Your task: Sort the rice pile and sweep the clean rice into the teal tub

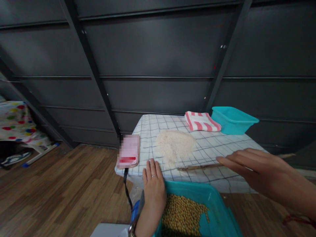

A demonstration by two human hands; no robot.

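My left hand (153,184) lies flat at the near edge of the cloth-covered table, fingers stretched, a ring on one finger. It is beside the corner of a teal tub (219,204) that holds many small round yellowish-brown beans (182,214). My right hand (256,171) is over a thin wooden stick (197,167) along the table's near side, its fingers extended to the left. The stick shows on both sides of this hand; whether the palm touches it I cannot tell. A spread pile of pale, fine grains (175,144) lies on the cloth between the hands.
The checked cloth (153,123) carries a folded pink-and-white striped towel (202,121) and a turquoise basin (232,121) at the back right. A pink phone-like item (129,149), partly blurred, is at the left edge, with a black strap (126,187) hanging down. A dark panelled wall (158,59) stands behind.
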